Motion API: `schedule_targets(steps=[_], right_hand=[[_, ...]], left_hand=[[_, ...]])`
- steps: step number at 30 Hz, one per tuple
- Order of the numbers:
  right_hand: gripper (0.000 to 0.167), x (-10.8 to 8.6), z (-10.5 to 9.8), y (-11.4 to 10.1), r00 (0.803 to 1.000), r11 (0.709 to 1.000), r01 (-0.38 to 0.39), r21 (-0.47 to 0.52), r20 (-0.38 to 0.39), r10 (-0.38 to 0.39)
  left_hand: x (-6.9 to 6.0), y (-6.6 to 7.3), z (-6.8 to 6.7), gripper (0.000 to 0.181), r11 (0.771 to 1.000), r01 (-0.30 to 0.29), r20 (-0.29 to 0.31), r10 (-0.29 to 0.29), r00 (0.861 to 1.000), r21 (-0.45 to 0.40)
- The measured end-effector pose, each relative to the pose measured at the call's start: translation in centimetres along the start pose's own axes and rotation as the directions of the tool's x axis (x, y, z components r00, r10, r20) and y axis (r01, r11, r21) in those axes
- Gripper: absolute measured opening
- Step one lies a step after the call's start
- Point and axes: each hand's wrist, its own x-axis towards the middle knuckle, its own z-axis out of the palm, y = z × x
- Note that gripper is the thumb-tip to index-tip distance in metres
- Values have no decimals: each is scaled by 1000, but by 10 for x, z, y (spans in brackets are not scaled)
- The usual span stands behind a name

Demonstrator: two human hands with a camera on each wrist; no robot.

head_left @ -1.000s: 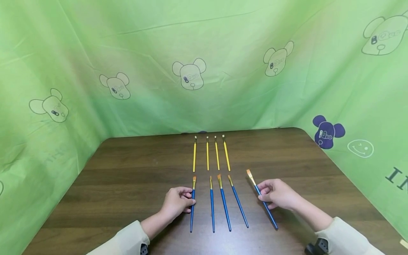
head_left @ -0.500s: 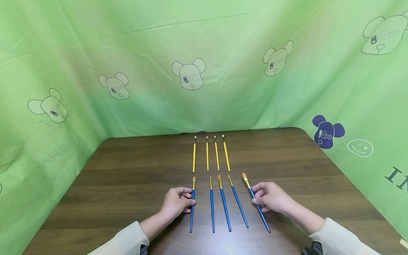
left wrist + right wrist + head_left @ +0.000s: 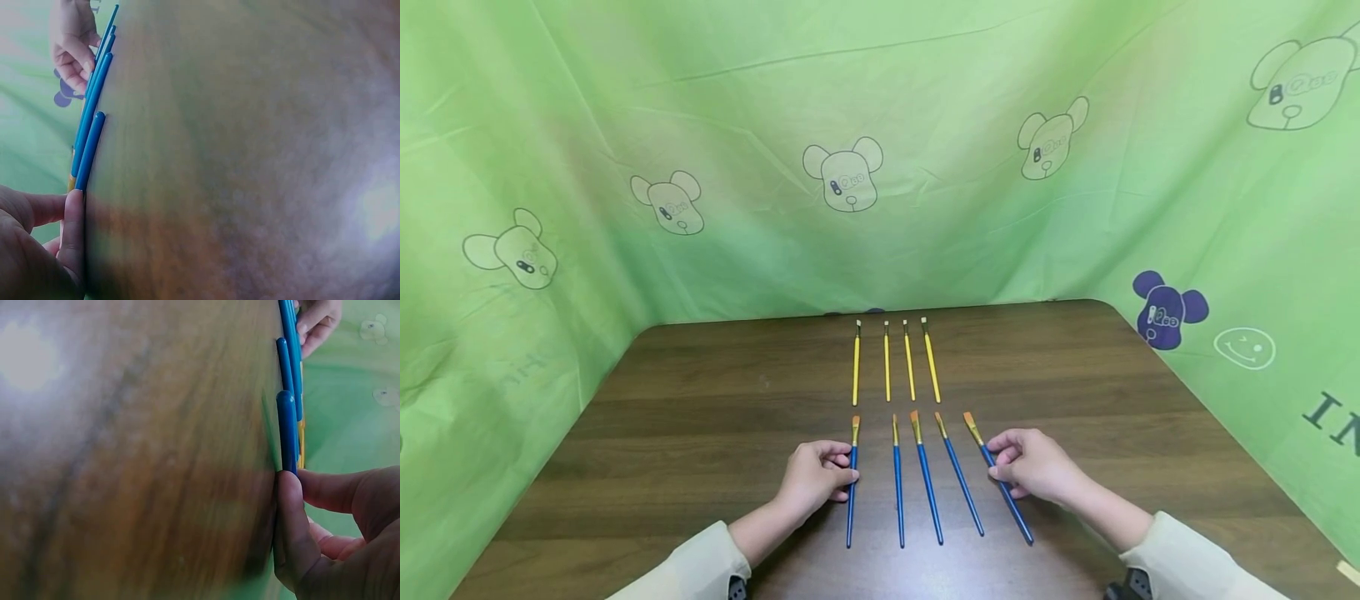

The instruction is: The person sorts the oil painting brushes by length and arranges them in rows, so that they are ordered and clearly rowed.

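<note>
In the head view my left hand [image 3: 817,477] pinches the leftmost blue-handled paintbrush [image 3: 850,522] between thumb and fingers. That brush lies nearly straight, its orange bristles pointing away from me. My right hand [image 3: 1037,467] pinches the rightmost blue paintbrush [image 3: 1018,515], which slants with its tip to the upper left. Between the hands lie three more blue paintbrushes, among them a middle paintbrush [image 3: 928,492], side by side and apart. In the right wrist view the thumb presses the held brush's handle [image 3: 287,434] close to the tabletop.
Several thin yellow-handled brushes [image 3: 856,371] lie in a row farther back on the brown wooden table [image 3: 715,417]. A green printed cloth [image 3: 925,250] hangs behind the table and along both sides.
My right hand has moved left with its paintbrush, bringing it closer to the other blue brushes. My left hand stays in place on its brush.
</note>
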Motion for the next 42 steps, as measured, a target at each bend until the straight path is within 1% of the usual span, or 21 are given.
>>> schedule_targets(steps=[8,12,15,22,28,37,42], right_hand=[[31,2,2,-1,999,999,-15,-43,-35,13],[31,2,3,-2,998,998,-37,-41,-47,35],[31,3,4,-2,998,998,-49,-32,-46,48],[30,4,4,-2,998,998,-49,-31,-41,48],[29,4,4,-3,998,998,-52,-34,-41,50],[29,3,4,-3,998,998,-51,-40,-43,49],[30,2,3,-4,998,998,-54,-36,-45,52]], left_hand=[[1,0,0,37,1000,9,2,-9,1000,5],[0,0,0,37,1000,12,4,-12,1000,4],[0,0,0,37,1000,10,3,-10,1000,2],[0,0,1,37,1000,27,-5,-27,1000,8],[1,2,1,38,1000,23,-9,-23,1000,8],[2,-1,1,36,1000,19,-7,-19,1000,11],[2,0,1,36,1000,22,-5,-22,1000,5]])
